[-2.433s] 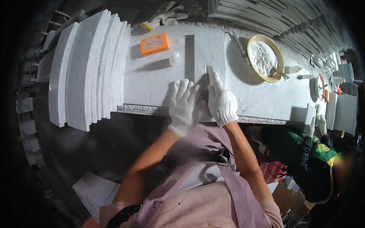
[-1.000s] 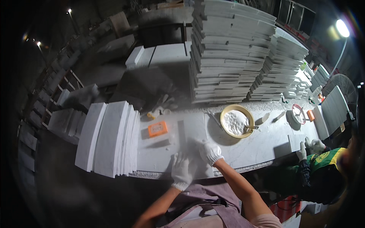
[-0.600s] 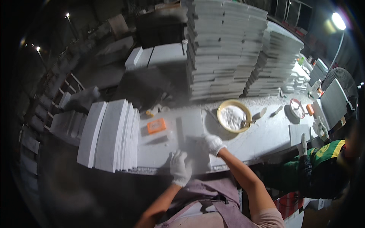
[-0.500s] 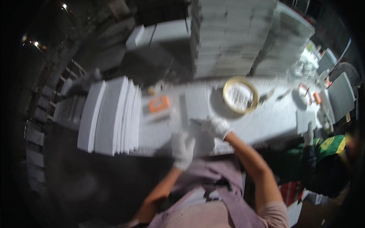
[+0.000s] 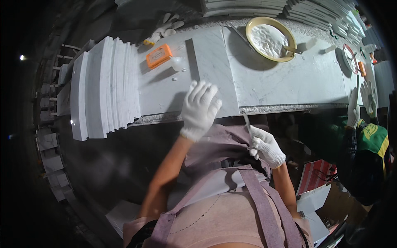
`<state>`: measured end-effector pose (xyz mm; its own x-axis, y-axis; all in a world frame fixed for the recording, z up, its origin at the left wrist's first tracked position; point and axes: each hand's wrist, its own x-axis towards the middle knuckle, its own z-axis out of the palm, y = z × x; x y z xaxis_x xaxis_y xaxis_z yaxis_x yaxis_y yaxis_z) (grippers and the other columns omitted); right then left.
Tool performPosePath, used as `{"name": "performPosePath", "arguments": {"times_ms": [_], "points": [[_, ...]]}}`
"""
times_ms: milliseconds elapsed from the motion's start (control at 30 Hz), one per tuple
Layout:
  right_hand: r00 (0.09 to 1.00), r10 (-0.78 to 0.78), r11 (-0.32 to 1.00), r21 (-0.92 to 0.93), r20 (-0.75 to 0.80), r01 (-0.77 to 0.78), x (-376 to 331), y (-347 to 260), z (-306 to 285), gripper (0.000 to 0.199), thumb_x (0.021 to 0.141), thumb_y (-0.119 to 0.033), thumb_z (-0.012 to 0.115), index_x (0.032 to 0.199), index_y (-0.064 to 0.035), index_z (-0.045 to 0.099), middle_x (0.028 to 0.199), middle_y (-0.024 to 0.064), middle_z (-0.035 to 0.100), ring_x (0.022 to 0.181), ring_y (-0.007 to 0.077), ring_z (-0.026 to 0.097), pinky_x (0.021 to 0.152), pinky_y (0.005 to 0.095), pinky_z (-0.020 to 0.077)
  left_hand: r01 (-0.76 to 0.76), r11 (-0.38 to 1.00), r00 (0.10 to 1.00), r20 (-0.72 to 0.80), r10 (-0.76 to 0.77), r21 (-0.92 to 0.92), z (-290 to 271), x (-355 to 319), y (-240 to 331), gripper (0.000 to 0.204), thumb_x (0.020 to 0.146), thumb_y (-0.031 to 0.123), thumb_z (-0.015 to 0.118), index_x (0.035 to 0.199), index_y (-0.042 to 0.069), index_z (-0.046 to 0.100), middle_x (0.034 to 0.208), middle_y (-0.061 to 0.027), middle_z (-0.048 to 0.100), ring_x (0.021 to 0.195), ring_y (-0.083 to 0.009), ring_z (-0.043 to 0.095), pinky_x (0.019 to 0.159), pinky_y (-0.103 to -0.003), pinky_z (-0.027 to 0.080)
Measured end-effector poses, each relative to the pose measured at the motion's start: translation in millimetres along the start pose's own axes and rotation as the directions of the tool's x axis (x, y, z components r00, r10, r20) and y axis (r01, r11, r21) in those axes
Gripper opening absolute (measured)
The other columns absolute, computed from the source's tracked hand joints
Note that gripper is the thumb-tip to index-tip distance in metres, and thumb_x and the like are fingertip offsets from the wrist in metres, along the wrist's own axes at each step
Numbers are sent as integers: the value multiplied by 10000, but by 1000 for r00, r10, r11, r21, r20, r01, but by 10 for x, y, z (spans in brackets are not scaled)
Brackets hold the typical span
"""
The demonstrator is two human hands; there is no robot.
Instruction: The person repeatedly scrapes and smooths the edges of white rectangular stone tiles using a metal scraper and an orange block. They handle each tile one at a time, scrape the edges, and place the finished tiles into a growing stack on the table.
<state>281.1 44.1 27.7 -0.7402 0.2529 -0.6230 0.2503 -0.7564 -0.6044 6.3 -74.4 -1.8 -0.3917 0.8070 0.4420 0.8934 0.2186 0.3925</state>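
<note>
My left hand (image 5: pixel 201 109), in a white knit glove, rests with fingers spread on the near left part of a pale grey marble tile (image 5: pixel 213 62) lying on the bench. My right hand (image 5: pixel 266 148), gloved alike, is closed around a thin, narrow-bladed tool (image 5: pixel 247 122), probably a spatula knife, in front of the bench edge. Its blade points up toward the bench. Beyond the tile to the right stands a yellow bowl (image 5: pixel 250 38) of white paste (image 5: pixel 268 40), with a scraper (image 5: pixel 292 50) leaning in it.
Several upright marble tiles (image 5: pixel 105 89) stand at the left. Near them are an orange box (image 5: pixel 159 56), a translucent cup (image 5: pixel 177 63) and spare gloves (image 5: pixel 165 28). Stacked slabs (image 5: pixel 244 7) line the back. At right a co-worker's gloved hands (image 5: pixel 360 101) are by another bowl (image 5: pixel 350 59).
My right hand has drawn back from above the tile to in front of the bench, holding the tool. My left hand has come onto the tile. The view has tilted downward.
</note>
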Motion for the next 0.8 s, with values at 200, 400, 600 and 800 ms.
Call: {"name": "performPosePath", "arguments": {"times_ms": [200, 400, 600, 800], "points": [[987, -116, 990, 89, 111, 107, 151, 78, -78, 374, 979, -199, 800, 1258, -7, 643, 1043, 66, 675, 915, 190, 724, 739, 315, 616, -158, 951, 958, 276, 82, 266, 5, 571, 20, 569, 1029, 481, 541, 1397, 60, 641, 1492, -216, 595, 1483, -408, 456, 1298, -542, 254], [955, -296, 951, -103, -18, 292, 287, -285, 161, 347, 1016, -326, 762, 1170, -44, 632, 933, 32, 670, 698, 93, 647, 559, 236, 531, 670, 481, 610, 789, 79, -566, -740, 72, 599, 329, 1007, 229, 769, 1280, 46, 754, 1177, -90, 774, 1025, -158, 708, 933, -321, 578], [952, -293, 943, -191, -89, 272, 460, -489, 430, 310, 1055, -256, 703, 1231, -6, 655, 910, 47, 687, 699, 118, 669, 572, 239, 539, 677, 181, 708, 564, -425, -713, -340, 170, 516, 431, 1033, 153, 738, 1408, 7, 583, 1186, -48, 653, 1047, -120, 655, 942, -292, 568], [962, -215, 941, -300, -168, 158, 392, -580, 613, 213, 1045, -165, 701, 1177, 2, 685, 920, 59, 716, 762, 124, 724, 622, 254, 580, 745, 273, 664, 639, -387, -609, -272, 477, 651, 335, 1027, 204, 746, 1280, 0, 666, 1035, -53, 720, 985, -130, 675, 898, -291, 566]]}}
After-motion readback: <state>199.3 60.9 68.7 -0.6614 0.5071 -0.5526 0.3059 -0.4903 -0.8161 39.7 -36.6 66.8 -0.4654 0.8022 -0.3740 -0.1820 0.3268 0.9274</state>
